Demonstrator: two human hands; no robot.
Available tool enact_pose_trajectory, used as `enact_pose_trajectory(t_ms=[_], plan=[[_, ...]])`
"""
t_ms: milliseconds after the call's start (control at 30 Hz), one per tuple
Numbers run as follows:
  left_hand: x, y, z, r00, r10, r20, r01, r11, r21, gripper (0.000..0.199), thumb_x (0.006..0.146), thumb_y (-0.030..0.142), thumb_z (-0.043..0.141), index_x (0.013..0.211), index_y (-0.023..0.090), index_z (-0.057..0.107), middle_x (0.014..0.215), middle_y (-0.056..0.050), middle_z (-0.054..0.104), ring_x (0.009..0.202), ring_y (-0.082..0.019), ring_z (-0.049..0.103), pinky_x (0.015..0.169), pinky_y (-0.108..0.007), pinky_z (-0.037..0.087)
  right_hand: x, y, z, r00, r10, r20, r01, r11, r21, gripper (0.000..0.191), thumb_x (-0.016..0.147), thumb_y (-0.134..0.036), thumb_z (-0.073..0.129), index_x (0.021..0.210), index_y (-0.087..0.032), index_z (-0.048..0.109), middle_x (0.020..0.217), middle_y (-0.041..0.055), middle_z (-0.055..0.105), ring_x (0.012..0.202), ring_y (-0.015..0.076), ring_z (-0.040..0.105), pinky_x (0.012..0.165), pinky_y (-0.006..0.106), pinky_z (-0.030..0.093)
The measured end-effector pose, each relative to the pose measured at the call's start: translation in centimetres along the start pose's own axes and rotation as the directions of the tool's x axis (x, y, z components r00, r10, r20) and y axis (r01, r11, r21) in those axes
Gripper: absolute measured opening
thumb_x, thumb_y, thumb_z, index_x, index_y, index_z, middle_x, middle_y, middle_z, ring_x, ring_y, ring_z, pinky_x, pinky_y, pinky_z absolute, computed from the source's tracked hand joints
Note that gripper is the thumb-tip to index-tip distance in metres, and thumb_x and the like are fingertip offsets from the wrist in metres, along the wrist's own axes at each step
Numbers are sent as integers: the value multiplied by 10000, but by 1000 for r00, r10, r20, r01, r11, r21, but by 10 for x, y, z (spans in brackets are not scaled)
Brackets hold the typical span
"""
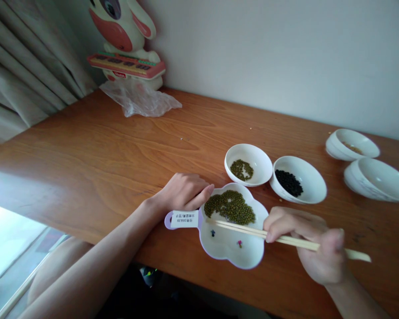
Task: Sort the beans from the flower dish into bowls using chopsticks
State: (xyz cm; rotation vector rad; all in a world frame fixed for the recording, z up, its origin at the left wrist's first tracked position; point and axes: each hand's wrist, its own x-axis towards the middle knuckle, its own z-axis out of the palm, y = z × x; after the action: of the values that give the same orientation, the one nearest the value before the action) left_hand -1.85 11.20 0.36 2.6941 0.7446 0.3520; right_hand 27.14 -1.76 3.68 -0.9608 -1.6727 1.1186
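Observation:
A flower-shaped white tray with a purple rim (226, 254) lies near the table's front edge, its labelled handle pointing left. Green beans (231, 206) cover its back part, and two tiny coloured pieces (240, 243) sit toward its front. My right hand (306, 241) is closed around wooden chopsticks (242, 228), whose tips are together inside the tray, just in front of the beans. Resting on the table at the tray's left rim, my left hand (186, 192) has its thumb against the rim; its other fingers are curled and partly hidden.
Behind the tray stand a bowl of green beans (261, 166) and a bowl of black beans (314, 184). Two more white bowls (369, 179) are at the right. A plastic bag (146, 102) and a keyboard toy (129, 66) are at the back left.

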Motion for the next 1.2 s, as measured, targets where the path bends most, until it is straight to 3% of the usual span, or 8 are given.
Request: enact_pose_trajectory(t_ms=[167,500,867,1200], plan=[[0,0,0,1000,3,-1,-3,1000,-7,453,1088,354,285,738,186,519,729,-21,612,647,-136,517,646,-312,351,-2,4,2,997,-51,-56,49,998,-32,770,992,-716,200,887,-258,810,765,76,729,691,239,669,651,382,509],[1,1,0,1000,-13,17,13,1000,-13,470,1091,379,258,740,186,504,731,-23,610,658,-137,516,665,-308,362,-1,7,2,995,-94,-46,92,995,-45,754,1010,-699,200,915,-250,798,799,60,739,736,213,678,684,351,510],[0,-1,1,1000,-10,14,9,1000,6,466,1091,374,264,747,187,516,716,-23,603,654,-141,516,662,-311,368,-1,-4,-16,998,-45,35,45,999,0,816,980,-757,159,855,-254,790,711,41,716,643,187,645,622,352,472],[0,0,0,1000,-8,14,8,1000,5,470,1092,375,261,746,187,517,727,-24,613,657,-139,522,656,-313,362,0,-5,-13,999,-32,31,32,999,-8,806,974,-763,168,888,-269,799,723,39,716,651,191,644,623,349,470]])
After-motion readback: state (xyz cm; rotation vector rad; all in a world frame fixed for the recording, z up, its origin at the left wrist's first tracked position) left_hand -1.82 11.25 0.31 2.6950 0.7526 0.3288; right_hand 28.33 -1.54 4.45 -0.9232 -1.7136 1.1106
